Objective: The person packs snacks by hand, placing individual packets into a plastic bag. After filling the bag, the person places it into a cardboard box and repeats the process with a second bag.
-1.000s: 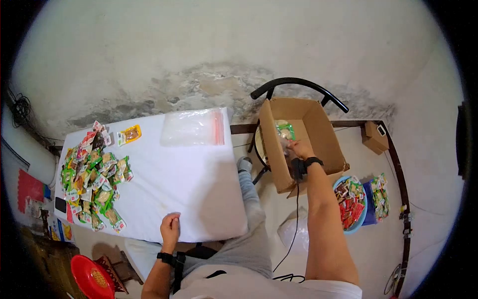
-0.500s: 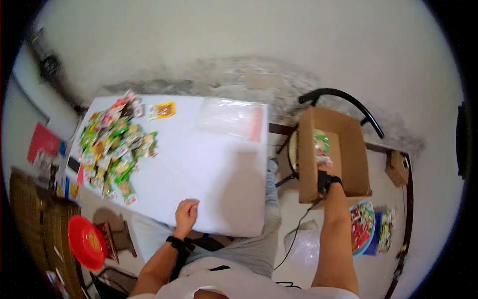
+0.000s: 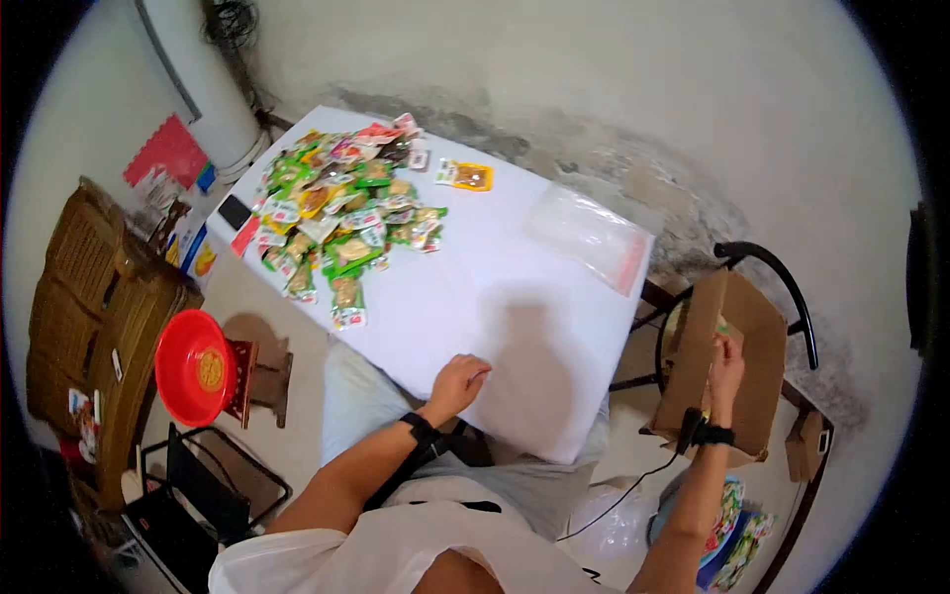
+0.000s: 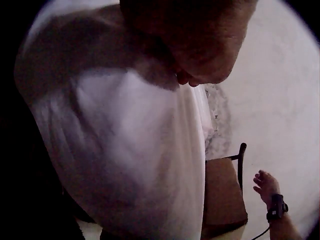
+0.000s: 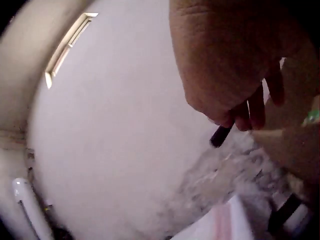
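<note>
Since my right hand (image 3: 727,372)'s fingers are spread and my left hand (image 3: 457,386)'s loosely curled, I'd give the box (image 3: 691,351) edge some room.

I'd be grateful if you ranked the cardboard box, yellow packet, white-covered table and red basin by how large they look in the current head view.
Largest to smallest, as they appear:
1. White-covered table
2. Cardboard box
3. Red basin
4. Yellow packet
</note>
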Available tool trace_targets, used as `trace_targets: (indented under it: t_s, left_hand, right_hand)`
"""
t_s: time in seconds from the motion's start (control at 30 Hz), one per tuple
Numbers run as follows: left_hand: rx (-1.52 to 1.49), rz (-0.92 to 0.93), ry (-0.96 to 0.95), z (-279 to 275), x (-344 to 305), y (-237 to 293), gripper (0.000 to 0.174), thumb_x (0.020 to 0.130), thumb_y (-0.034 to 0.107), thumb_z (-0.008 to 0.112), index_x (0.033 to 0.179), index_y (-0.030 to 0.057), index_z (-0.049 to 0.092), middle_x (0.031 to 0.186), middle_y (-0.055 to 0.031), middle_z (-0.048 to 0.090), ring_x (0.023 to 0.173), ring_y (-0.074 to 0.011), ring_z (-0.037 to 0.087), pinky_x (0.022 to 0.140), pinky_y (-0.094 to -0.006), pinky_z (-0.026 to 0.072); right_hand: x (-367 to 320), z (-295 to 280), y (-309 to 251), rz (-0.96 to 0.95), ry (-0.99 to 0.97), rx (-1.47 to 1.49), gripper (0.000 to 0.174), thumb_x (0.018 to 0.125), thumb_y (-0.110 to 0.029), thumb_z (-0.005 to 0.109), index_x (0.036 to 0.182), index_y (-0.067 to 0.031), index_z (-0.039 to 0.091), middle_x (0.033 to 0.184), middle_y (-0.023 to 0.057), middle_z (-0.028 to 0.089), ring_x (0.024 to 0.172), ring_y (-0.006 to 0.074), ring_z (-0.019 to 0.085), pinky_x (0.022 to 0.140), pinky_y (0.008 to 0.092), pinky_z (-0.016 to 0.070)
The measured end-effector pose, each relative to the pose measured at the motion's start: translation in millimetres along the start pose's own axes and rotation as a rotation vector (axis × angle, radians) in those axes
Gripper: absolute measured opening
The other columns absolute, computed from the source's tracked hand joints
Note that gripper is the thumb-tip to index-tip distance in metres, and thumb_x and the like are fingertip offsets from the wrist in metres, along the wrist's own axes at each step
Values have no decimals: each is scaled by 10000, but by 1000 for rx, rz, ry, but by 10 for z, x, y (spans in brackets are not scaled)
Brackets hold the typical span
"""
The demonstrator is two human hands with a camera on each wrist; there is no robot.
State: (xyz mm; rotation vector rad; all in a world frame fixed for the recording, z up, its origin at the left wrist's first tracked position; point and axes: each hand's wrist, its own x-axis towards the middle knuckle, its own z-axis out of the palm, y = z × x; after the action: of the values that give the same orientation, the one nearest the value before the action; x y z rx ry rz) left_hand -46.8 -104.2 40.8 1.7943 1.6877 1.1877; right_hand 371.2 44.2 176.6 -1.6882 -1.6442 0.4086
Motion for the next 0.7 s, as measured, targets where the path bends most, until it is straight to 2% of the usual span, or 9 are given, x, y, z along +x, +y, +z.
trace_targets:
  t_s: [0.13,0.17,0.2,0.27,0.33,0.4,0.53,0.63,0.7]
  left_hand:
    - [-50,1,-28,17,-32,-82,117,797,58,602,911,43,626,886,-107,618,829,-301,560,739,-382,456]
    - [-83,11,-24,41,-48,-140,118,806,64,595,918,44,624,876,-105,609,851,-297,562,757,-377,459]
    - [-70,-12,0,-2,-70,-109,118,806,64,595,918,44,624,876,-105,609,851,-297,562,757,-377,459]
    - [-347,-205,-42,-205,-59,-39,126,814,71,590,933,45,622,874,-103,607,875,-287,567,772,-366,462]
    - [-360,-354,-33,-416,-53,-186,190,787,63,618,975,43,608,952,-114,602,956,-294,552,826,-369,450]
    - [151,-5,365,-659,-52,-513,288,776,73,632,1062,67,607,1081,-140,573,1058,-332,504,920,-418,405]
    - [473,-289,647,-1349,60,-905,651,664,145,739,1247,52,462,1276,-259,419,1187,-411,385,1016,-486,292]
    - [450,-527,467,-1581,136,-1094,818,658,238,756,1350,63,356,1321,-264,372,1230,-406,351,1019,-494,271]
    - [461,-551,415,-1589,151,-1165,838,661,268,753,1364,63,344,1320,-257,383,1229,-404,356,1008,-500,276]
  right_hand:
    - [-433,816,-505,-115,-283,124,197,897,-156,546,1005,-11,625,963,148,634,892,244,602,801,313,461]
    - [-563,1080,-527,-277,-287,128,186,872,-127,553,998,-12,628,953,155,628,892,258,598,800,329,462]
    - [-707,1231,-819,-120,-416,127,187,850,-105,555,992,-5,626,972,159,624,895,287,593,808,349,459]
    - [-900,1673,-865,-306,-494,113,187,822,-90,578,976,7,622,1031,192,605,958,352,564,846,382,451]
    - [-1053,2013,-838,-555,-495,-25,253,794,-97,610,1029,-6,610,1094,213,576,1057,373,514,906,415,425]
    - [-1218,2236,-787,-551,-513,-103,304,777,-102,629,1065,-11,596,1147,220,545,1101,380,482,932,428,407]
    - [-1371,2284,-914,-532,-489,-250,436,736,-130,678,1142,-20,560,1270,232,456,1172,385,426,969,447,378]
    - [-1416,2280,-907,-545,-456,-274,464,718,-132,693,1147,-21,556,1289,222,442,1188,372,417,981,455,366]
    - [-1437,2322,-850,-598,-413,-237,465,708,-112,686,1142,-17,550,1274,244,451,1169,397,429,976,471,367]
